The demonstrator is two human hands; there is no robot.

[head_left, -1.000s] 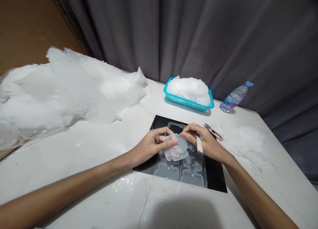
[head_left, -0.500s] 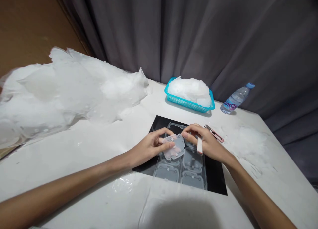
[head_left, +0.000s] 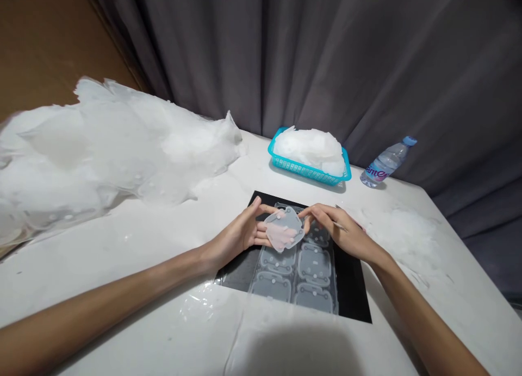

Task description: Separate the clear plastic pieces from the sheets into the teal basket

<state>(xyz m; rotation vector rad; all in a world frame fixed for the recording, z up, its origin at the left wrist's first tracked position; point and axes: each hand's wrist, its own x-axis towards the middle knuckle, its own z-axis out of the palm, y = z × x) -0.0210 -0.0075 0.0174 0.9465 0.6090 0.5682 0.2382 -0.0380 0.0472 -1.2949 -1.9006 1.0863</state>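
My left hand [head_left: 244, 229] has its thumb raised, and its fingers lie behind a small translucent plastic piece [head_left: 284, 229], bearing it. The piece has rounded notched edges and small round dots; the fingers show through it. My right hand [head_left: 336, 229] is bent at the piece's right edge, its index fingertip at the upper corner. A slim strip-like thing [head_left: 340, 226] is tucked in that hand, mostly hidden. Below both hands, a clear plastic sheet of similar moulded pieces [head_left: 314, 264] lies on a black mat [head_left: 353, 294].
A big heap of white translucent sheets [head_left: 122, 142] covers the table's left. At the back stand a blue basket [head_left: 309, 172] filled with white pieces and a water bottle [head_left: 385, 167]. Scissors, mostly hidden, and white scraps [head_left: 408, 240] lie to the right. A grey curtain [head_left: 326, 55] hangs behind.
The plastic piece has turned and risen slightly. My left thumb has lifted off its face. The strip in my right hand has turned and now shows only a thin edge.
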